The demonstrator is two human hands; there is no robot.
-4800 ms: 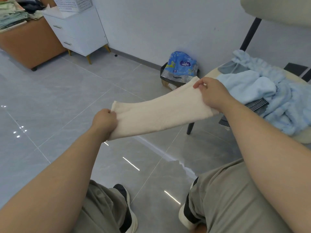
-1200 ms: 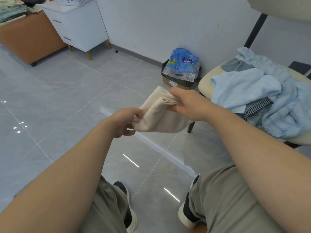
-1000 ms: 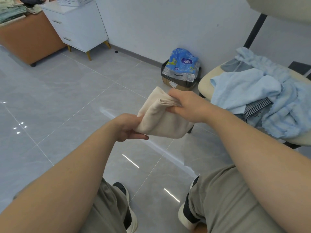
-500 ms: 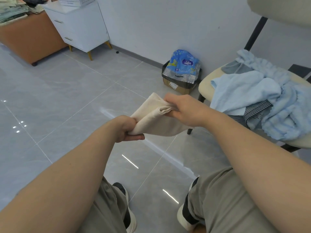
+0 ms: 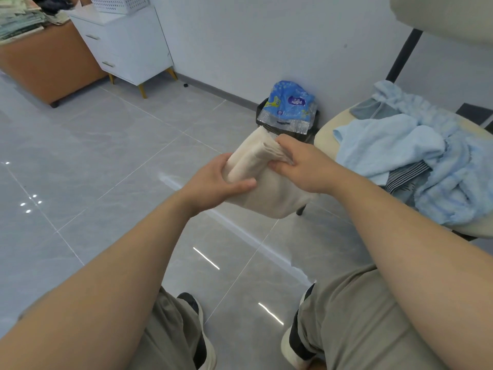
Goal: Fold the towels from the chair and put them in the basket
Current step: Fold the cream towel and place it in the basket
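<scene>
Plainly early yet: the cream towel (image 5: pixel 269 198), folded into a thick wad, is held in the air near the chair (image 5: pixel 324 134), with the left hand (image 5: pixel 213 177) curled round one end, thumb across it, and the right hand (image 5: pixel 304 164) pinching the layered edges. A heap of blue towels (image 5: pixel 386 145) lies unfolded on the chair, and the cream one has not yet reached the white basket (image 5: pixel 117 2) on the far cabinet (image 5: pixel 133 49).

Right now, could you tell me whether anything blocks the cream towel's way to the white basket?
Nothing visible does: left hand and right hand hold the towel in the air, and only floor lies toward the basket on the cabinet.
</scene>
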